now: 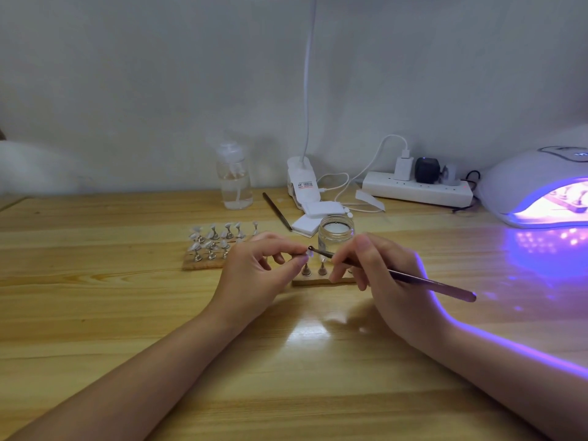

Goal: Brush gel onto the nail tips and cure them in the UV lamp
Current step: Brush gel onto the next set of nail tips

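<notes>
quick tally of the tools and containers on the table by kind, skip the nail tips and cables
Brushes: 2 (second)
Stand boards: 2 outside the lamp (second)
Glass jar: 1
Pump bottle: 1
UV lamp: 1
Power strip: 1
Total: 8

No text can be read with certainty. A small printed label (304, 185) — red characters above dark lines — is seen on the white clip-on lamp base (302, 183) at about twelve o'clock from the hands, but its print is too blurred to be made out. A faint glowing mark (583, 153) is seen on top of the UV lamp (521, 183), at two o'clock — cut off by the frame edge and not legible.
</notes>
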A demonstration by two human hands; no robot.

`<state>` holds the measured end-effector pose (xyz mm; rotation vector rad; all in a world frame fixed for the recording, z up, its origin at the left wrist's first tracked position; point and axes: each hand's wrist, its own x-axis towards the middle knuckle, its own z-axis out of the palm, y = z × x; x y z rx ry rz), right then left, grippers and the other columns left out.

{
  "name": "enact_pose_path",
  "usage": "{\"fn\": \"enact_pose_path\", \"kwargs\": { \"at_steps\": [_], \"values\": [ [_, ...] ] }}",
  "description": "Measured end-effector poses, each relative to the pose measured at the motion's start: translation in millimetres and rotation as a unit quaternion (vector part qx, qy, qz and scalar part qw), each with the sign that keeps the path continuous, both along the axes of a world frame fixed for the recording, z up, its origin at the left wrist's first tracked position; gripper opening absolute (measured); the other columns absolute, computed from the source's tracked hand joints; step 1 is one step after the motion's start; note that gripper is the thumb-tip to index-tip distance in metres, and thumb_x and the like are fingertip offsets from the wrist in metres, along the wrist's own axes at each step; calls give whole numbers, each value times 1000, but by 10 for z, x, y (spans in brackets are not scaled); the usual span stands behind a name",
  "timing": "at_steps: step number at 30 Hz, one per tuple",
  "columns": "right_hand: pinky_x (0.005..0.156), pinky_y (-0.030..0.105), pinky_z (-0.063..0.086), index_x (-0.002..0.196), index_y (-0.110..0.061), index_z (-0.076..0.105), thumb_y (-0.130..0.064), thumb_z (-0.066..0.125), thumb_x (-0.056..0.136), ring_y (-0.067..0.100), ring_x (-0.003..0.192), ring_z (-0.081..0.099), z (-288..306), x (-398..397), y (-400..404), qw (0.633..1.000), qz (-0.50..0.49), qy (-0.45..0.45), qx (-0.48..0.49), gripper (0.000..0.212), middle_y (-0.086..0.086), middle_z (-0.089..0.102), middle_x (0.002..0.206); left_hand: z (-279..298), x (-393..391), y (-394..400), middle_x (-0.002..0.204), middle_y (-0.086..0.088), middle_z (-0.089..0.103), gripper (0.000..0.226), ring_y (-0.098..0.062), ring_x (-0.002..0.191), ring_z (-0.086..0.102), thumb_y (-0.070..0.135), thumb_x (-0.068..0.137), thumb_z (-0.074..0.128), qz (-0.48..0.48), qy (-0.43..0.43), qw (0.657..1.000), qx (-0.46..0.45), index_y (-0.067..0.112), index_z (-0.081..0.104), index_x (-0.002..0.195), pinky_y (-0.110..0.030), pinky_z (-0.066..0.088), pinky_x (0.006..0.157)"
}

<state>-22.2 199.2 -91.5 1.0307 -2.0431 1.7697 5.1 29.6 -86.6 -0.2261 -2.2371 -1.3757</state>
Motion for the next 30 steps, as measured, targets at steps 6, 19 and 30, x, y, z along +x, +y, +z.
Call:
{"fn": "enact_pose_path", "kwargs": {
  "at_steps": [6,19,30],
  "values": [
    [57,6,37,65,-13,62,-35,36,87,1,51,54,-2,9,-5,998,27,-16,-63,40,2,60,54,8,-5,9,73,10,64,22,-3,66,49,4,73,73,-1,-2,1000,1,26,71,76,-12,37,53],
    [58,7,37,64,-13,61,-25,43,92,1,51,53,3,22,-3,998,33,-22,-43,35,5,60,54,-7,-8,-3,74,10,64,19,-3,65,48,5,73,73,0,-7,1000,4,23,72,77,-13,37,53],
    [62,9,37,73,-18,62,-38,36,89,0,59,55,-3,-4,-4,1000,-2,-15,6,36,-2,64,66,-33,-19,-20,72,12,66,20,-1,65,49,8,73,74,-1,0,1000,3,28,72,77,-14,38,53]
  ]
}}
